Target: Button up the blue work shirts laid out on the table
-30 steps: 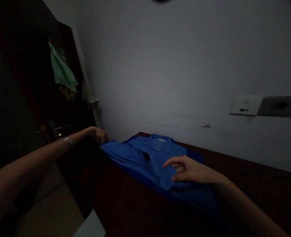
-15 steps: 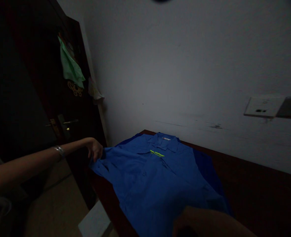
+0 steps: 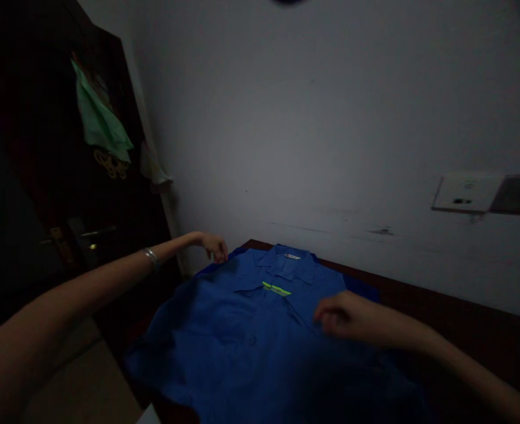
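Observation:
A blue work shirt (image 3: 224, 318) lies spread front up, with its collar toward the wall, bright yellow-green strips on the chest and darker blue on the sleeves. My left hand (image 3: 215, 246), a silver bracelet on its wrist, hangs at the shirt's left shoulder. Its fingers droop loosely and slightly apart, with no cloth visibly gripped. Over the right chest hovers my right hand (image 3: 341, 312), fingers loosely bent and a gap under the thumb; nothing shows in it. Deep shadow covers the shirt's lower part.
The dark brown table (image 3: 419, 300) runs along a pale wall (image 3: 286, 118). A wall socket (image 3: 467, 193) is at the right. On the left stands a dark door with a metal handle (image 3: 98, 231) and a hanging green cloth (image 3: 103, 121). A pale object's corner (image 3: 149, 416) shows below the table edge.
My left hand has let go of the shirt's left side and moved up and right to the shoulder. That side now lies lower. My right hand has risen from the bottom edge to the chest.

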### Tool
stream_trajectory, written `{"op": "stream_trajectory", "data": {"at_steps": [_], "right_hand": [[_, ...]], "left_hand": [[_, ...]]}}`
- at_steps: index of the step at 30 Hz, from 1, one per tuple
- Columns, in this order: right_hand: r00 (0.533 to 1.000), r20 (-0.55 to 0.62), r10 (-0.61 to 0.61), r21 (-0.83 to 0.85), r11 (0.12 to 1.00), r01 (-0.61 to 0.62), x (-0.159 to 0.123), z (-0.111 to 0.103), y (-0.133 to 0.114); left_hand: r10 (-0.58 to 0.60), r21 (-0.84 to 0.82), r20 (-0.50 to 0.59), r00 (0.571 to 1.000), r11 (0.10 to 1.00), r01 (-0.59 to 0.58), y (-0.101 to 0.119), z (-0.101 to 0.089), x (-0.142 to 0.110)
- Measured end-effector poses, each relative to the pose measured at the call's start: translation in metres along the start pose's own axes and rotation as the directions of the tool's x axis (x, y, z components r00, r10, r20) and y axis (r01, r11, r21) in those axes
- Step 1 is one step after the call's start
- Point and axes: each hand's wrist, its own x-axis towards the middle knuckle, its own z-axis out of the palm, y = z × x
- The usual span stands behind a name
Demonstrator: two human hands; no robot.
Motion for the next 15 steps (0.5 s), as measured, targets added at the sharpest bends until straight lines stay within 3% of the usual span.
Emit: {"op": "stream_trajectory", "data": {"at_steps": [3,7,11,15], "right_hand": [[0.960,-0.280,0.018,-0.054,0.998,-0.034,0.046,-0.036,0.048],[0.884,-0.451,0.122,-0.143,0.968,-0.207,0.093,-0.061,0.116],[0.832,-0.490,0.260,-0.287,0.853,-0.436,0.109,-0.061,0.158],[0.837,-0.452,0.309,-0.416,0.757,-0.504,0.109,-0.050,0.176]], "left_hand": [[0.120,0.097,-0.217,0.969,0.990,-0.101,0.006,-0.020,0.049],[0.231,0.238,-0.384,0.894,0.960,-0.146,0.018,-0.026,0.106],[0.254,0.250,-0.383,0.888,0.954,-0.165,0.026,-0.016,0.137],[0.299,0.191,-0.310,0.902,0.949,-0.249,0.028,-0.005,0.147]]}}
